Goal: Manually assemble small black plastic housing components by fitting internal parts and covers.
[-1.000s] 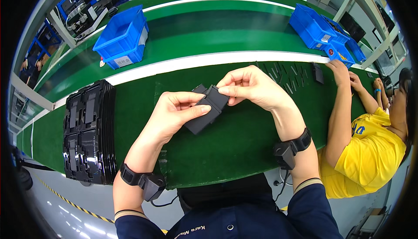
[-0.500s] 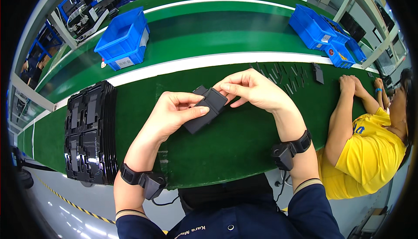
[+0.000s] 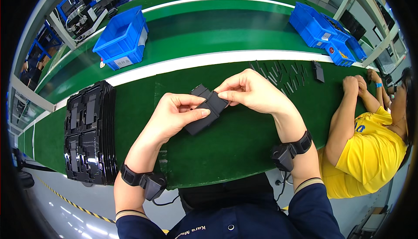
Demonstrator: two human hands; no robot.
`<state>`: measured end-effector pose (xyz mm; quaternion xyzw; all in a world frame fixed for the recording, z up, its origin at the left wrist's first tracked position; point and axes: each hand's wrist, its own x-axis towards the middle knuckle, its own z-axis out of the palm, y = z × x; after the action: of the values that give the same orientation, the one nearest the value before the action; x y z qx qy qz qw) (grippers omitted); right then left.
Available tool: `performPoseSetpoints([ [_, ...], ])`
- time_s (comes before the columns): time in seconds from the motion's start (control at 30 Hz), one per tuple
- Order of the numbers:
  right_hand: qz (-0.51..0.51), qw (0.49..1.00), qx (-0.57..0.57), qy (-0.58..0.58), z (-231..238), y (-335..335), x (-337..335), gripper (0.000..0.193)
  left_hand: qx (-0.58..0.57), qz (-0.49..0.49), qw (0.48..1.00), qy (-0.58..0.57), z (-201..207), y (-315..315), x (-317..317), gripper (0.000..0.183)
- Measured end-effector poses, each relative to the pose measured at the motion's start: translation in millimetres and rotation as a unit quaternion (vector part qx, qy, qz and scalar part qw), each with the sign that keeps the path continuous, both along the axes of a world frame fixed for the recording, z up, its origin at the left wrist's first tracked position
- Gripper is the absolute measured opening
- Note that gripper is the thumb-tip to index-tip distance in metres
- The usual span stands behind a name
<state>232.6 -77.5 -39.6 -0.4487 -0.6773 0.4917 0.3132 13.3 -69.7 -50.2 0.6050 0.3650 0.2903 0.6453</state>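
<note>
Both my hands hold a flat black rectangular part (image 3: 203, 113) just above the green work surface (image 3: 226, 147). My left hand (image 3: 176, 113) grips its lower left side, thumb lying across the top. My right hand (image 3: 248, 92) pinches its upper right end with fingertips together. A second dark piece sticks out behind the part near my fingertips; how the two join is hidden. Each of my wrists carries a black strap with a small device.
A stack of black moulded trays (image 3: 89, 132) lies at my left. Several thin black strips (image 3: 283, 71) and a small black part (image 3: 318, 70) lie at the right. Blue bins (image 3: 122, 39) (image 3: 320, 26) stand on the far belt. A person in yellow (image 3: 370, 147) works beside me on the right.
The black part has tilted a little and shifted slightly between my hands; my right fingertips have closed in on its upper end. Everything else is as before.
</note>
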Motion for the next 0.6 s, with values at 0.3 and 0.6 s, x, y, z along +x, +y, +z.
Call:
performPoseSetpoints([
  [0.3, 0.019, 0.989, -0.136, 0.049, 8.4, -3.8, -5.6, 0.02, -0.012, -0.021, 1.0, -0.005, 4.5, 0.9, -3.0, 0.024],
  [0.6, -0.077, 0.979, -0.06, 0.177, -3.9, 0.3, -9.7, 0.039, 0.574, 0.155, 0.776, 0.211, 15.0, -8.4, 5.3, 0.058],
])
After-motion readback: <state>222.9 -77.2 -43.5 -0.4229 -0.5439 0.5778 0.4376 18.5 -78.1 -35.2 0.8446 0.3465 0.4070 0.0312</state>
